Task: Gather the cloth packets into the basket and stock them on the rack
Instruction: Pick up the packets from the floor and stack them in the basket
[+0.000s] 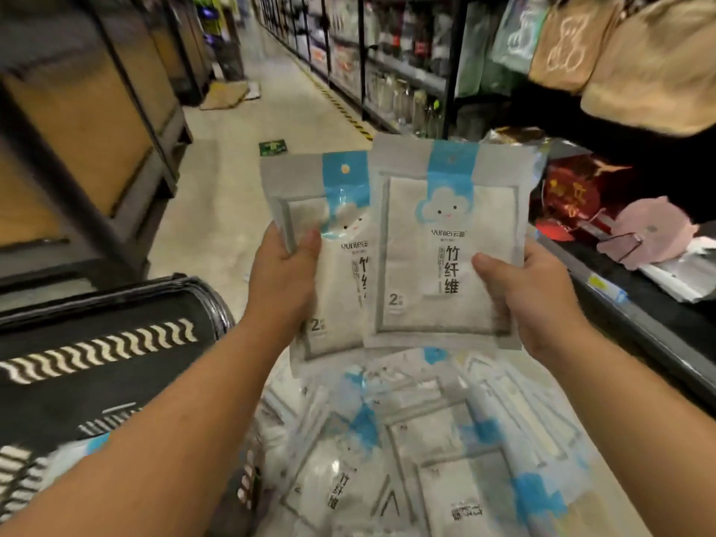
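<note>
Holding two cloth packets upright side by side, the person stands over a heap of packets (407,439) that fills the lower middle of the head view. The left hand (283,273) grips the left packet (329,226) by its left edge, thumb on the front and fingers curled behind. This packet hangs just above the heap, toward the heap's left side. The right hand (530,292) grips the right packet (445,242) by its right edge in the same way, directly above the heap.

The right packet overlaps the left one and hides its right part. Both are grey-white, with a blue strip and a cloud face near the top, dark printed characters and a "2" near the lower left corner.

The heap holds many more of the same kind, lying flat and crossed over one another. What contains it is too blurred to tell, though a dark perforated wall (244,486) shows at the heap's left edge.

Left of the heap lies a black roll (97,350) with white zigzag stripes. Right of the heap runs a rack shelf (639,323), and on it, up and right of the heap, sit a red bag (573,195) and a pink item (647,234). Higher on that side hang beige bags (639,71).

Beyond the heap stretches a pale floor (232,188) with a green sticker (273,147) and, farther off, flattened cardboard (224,94).
</note>
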